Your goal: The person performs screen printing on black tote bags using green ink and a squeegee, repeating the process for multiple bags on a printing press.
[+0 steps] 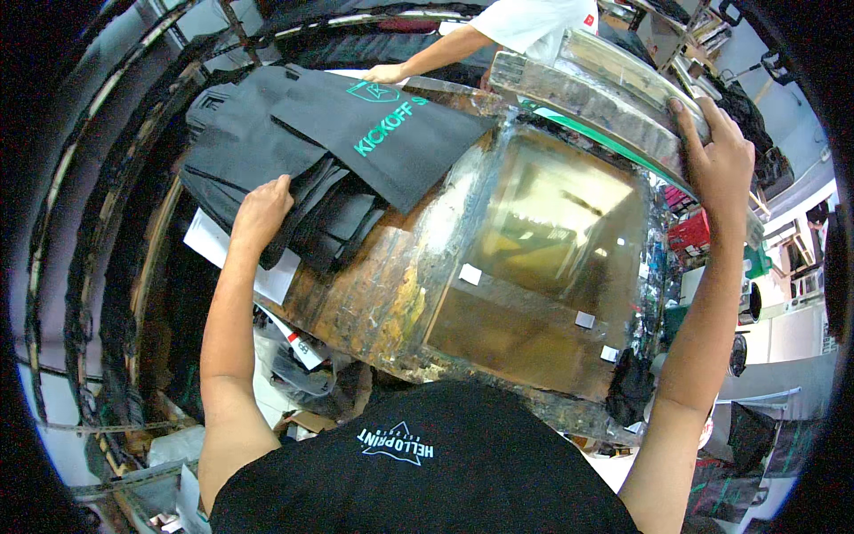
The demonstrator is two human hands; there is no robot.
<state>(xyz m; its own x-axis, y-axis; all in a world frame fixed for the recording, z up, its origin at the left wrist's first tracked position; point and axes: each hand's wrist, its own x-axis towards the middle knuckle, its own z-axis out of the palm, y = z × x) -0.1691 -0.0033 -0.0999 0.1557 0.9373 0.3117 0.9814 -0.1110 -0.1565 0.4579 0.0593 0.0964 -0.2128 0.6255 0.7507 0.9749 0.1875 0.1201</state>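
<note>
On the left of the worktable lies a pile of black fabric bags (245, 147), with a loose, uneven near edge. My left hand (262, 212) is closed at that edge, fingers curled on a black bag. A printed black bag (418, 165) with green lettering lies across the pile. Another person's hand (385, 74) touches its far edge. At the far right, my right hand (719, 147) grips the end of a tilted screen printing frame (596, 102). Its thumb is on the near side, fingers over the top. Green ink (605, 142) shows along the frame's lower edge.
Below the frame is a glossy brown printing board (534, 267) with small white tabs (470, 274) on it. The worktable (365, 298) is ink-stained. Racks (142, 267) with dark hanging cloth curve along the left. White sheets (277, 276) stick out under the bags.
</note>
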